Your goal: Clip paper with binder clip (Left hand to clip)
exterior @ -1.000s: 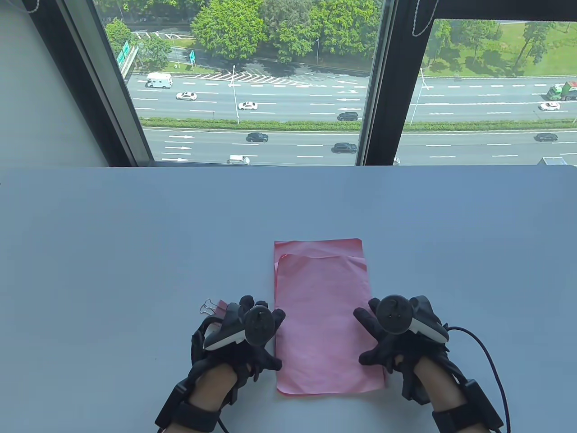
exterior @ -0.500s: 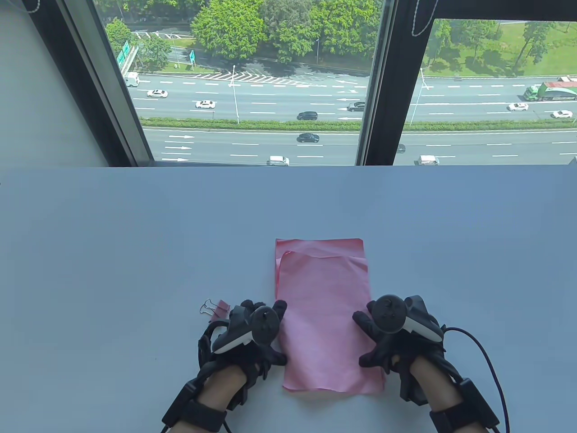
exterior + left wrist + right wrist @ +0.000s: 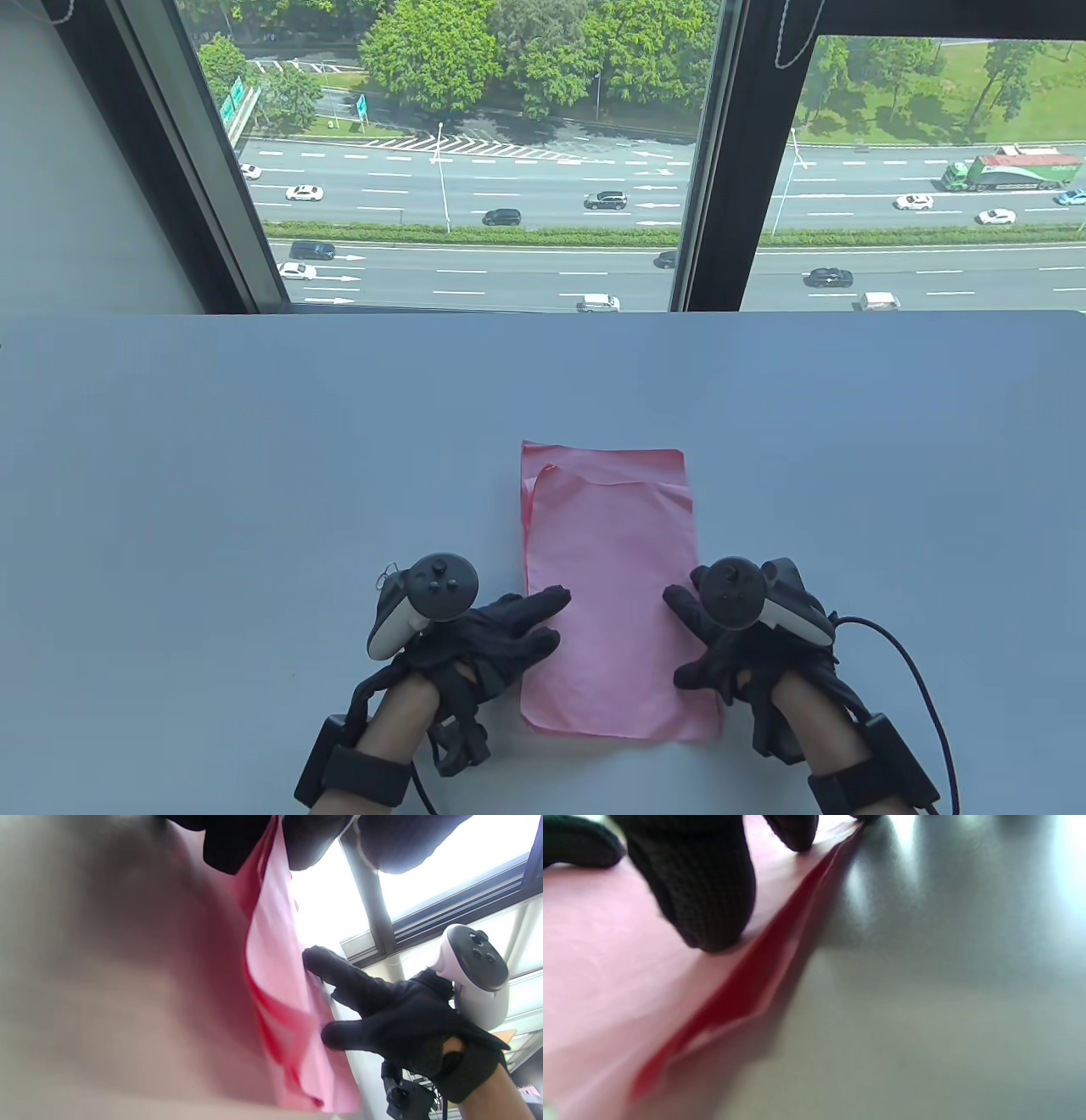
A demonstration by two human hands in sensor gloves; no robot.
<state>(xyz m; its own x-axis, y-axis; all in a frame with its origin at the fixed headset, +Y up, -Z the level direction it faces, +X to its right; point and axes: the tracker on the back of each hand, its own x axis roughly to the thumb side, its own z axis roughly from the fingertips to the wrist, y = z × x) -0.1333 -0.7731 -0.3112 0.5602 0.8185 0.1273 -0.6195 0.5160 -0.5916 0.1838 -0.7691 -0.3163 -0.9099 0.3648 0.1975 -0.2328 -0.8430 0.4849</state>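
A stack of pink paper sheets [image 3: 611,552] lies on the table in front of me. My left hand [image 3: 509,632] reaches over the stack's left edge. In the left wrist view its fingertips [image 3: 231,846] hold the raised edge of the paper [image 3: 275,955] between them. My right hand [image 3: 704,632] rests with spread fingers on the right edge, and its fingertips [image 3: 708,895] press on the paper [image 3: 606,967] in the right wrist view. The binder clip [image 3: 388,576] lies left of my left hand. Only its wire handle shows beside the tracker.
The grey table [image 3: 254,441] runs to a far edge below a large window [image 3: 475,153]. A cable [image 3: 920,671] trails from my right wrist at the near right.
My left hand has turned and slid right from beside the clip onto the paper's left edge. That edge has lifted and shifted. The right hand has stayed put.
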